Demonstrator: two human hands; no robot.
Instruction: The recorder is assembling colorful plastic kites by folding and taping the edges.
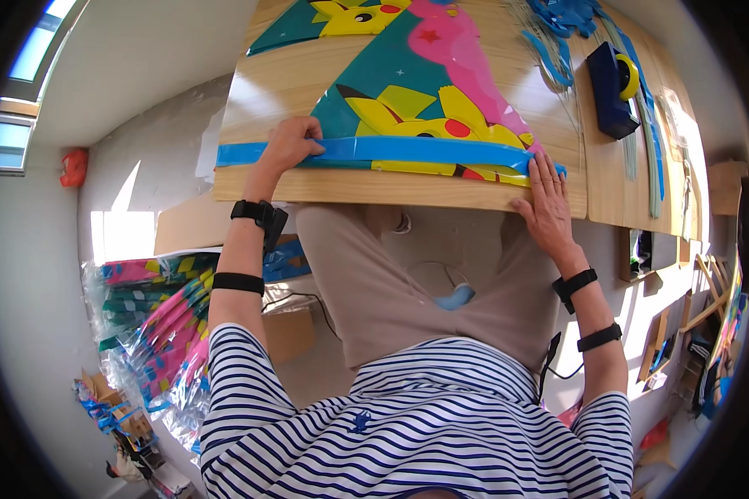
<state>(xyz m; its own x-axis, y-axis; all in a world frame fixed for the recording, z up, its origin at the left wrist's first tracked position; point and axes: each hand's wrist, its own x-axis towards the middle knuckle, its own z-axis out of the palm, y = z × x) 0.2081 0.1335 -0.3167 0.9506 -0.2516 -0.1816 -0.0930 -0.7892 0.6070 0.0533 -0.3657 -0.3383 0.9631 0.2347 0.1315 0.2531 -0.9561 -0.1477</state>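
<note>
A glossy printed sheet (pixel 424 104), teal and pink with a yellow cartoon figure, lies on the wooden table and narrows toward the far side. Along its near edge runs a long blue strip (pixel 424 150), which sticks out past the sheet on the left. My left hand (pixel 287 145) has its fingers curled, thumb and forefinger pinching the strip near the sheet's left corner. At the other end, my right hand (pixel 548 204) rests flat, fingers stretched over the strip and the sheet's right corner.
A similar printed sheet (pixel 295 29) lies at the far left of the table. To the right stand a dark blue tape dispenser (pixel 612 91) with a yellow roll, tangled blue strips (pixel 562 17) and thin rods (pixel 632 158). Folded colourful sheets (pixel 154 324) lie at lower left.
</note>
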